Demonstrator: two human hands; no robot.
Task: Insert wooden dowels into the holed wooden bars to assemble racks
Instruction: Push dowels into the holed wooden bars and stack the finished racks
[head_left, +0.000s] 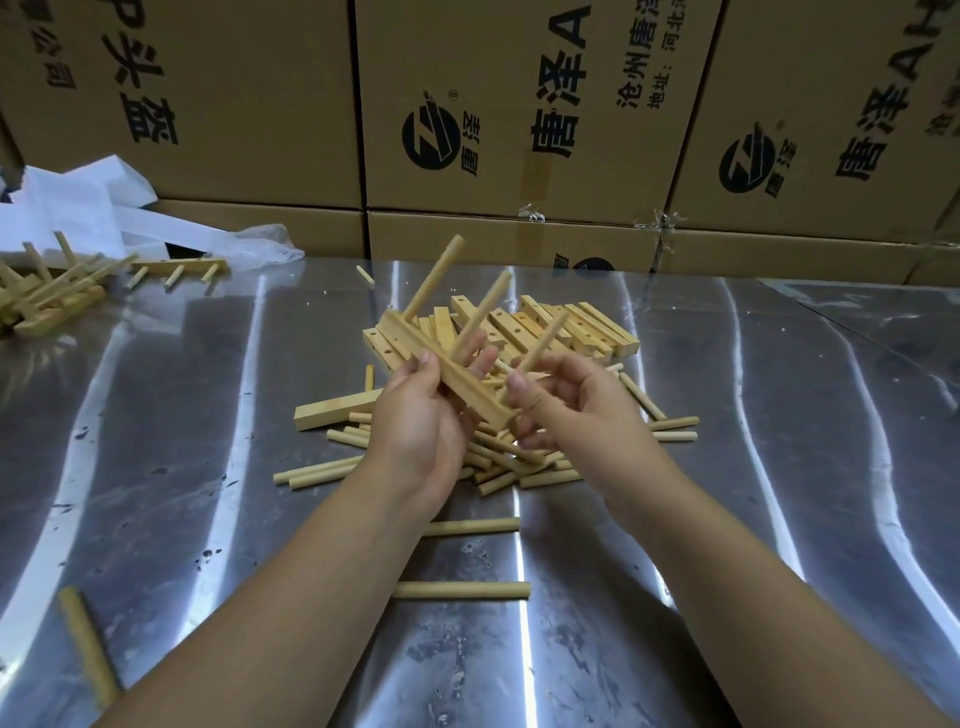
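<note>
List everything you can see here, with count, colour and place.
held bar: one, pale wood, raised at centre
inserted dowels: two, pale wood, in the held bar
third dowel: one, pale wood, by the bar's near end
holed bars: heap, pale wood, behind the hands
loose dowels: many, pale wood, table centre
finished racks: several, pale wood, far left
paper sheets: few, white, far left
cardboard boxes: several, brown, along the back
table: one, shiny steel, underneath
left hand: one, grips the held bar
right hand: one, pinches the third dowel
</note>
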